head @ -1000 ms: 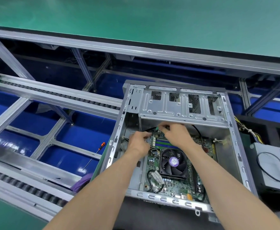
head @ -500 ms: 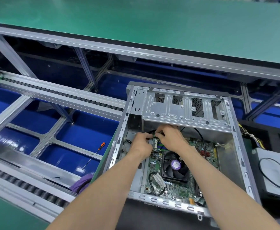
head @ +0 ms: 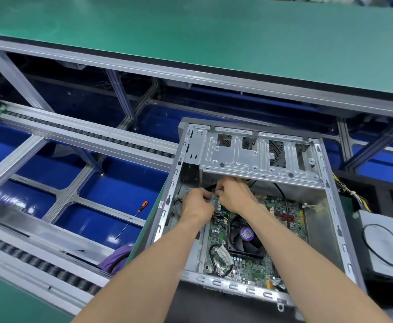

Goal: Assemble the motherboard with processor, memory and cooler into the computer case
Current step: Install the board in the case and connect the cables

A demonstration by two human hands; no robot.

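An open grey computer case (head: 335,206) lies on its side with the green motherboard (head: 244,266) inside. A black cooler fan (head: 245,238) with a purple hub sits on the board. Both hands reach deep into the case, under the drive cage (head: 258,157). My left hand (head: 196,205) and my right hand (head: 234,195) meet at the board's far left corner, fingers curled and pinching a black cable (head: 208,188) and its small connector. The memory slots are mostly hidden beneath my hands.
An orange-handled screwdriver (head: 132,219) lies on the blue floor left of the case, between aluminium conveyor rails (head: 79,138). A purple cloth (head: 115,258) sits near the case's near left corner. A grey box with black cables (head: 381,241) stands at the right. A green bench (head: 191,43) spans the back.
Both hands have drawn closer together and slid left and deeper under the drive cage, staying on the black cable. The camera view has shifted slightly.
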